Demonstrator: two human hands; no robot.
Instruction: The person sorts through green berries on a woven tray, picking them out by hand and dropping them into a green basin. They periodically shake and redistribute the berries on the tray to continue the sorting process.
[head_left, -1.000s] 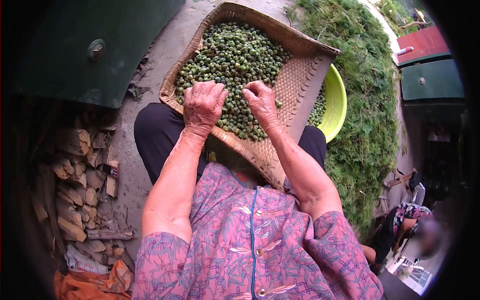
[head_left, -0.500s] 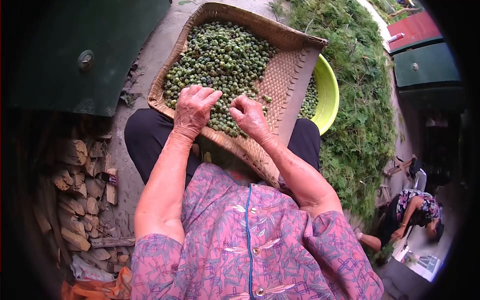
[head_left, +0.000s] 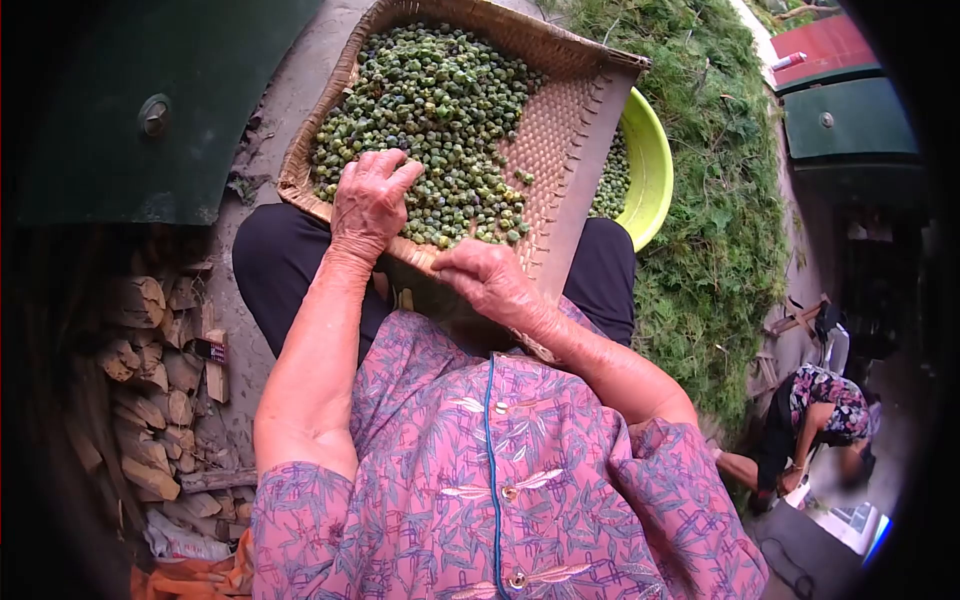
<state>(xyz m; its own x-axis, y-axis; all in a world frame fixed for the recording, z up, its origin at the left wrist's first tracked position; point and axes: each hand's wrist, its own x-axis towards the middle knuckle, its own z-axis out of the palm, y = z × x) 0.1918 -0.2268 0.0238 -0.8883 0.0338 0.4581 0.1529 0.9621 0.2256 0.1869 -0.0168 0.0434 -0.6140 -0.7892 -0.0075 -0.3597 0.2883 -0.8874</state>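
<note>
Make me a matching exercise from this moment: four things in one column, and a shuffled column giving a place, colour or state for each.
Things:
1. Left hand
2. Woven tray
3. Basin
4. Split firewood

Descriptions:
A. Bright yellow-green
B. Stacked at the left side of the picture
C. Reaching in at the heap of round green pieces
D. Tan, carrying that heap, above the dark trousers

Right pairs: 1-C, 2-D, 3-A, 4-B

Grey floor (head_left: 285,115); dark green panel (head_left: 100,110) upper left; stacked firewood (head_left: 180,408) below.
</note>
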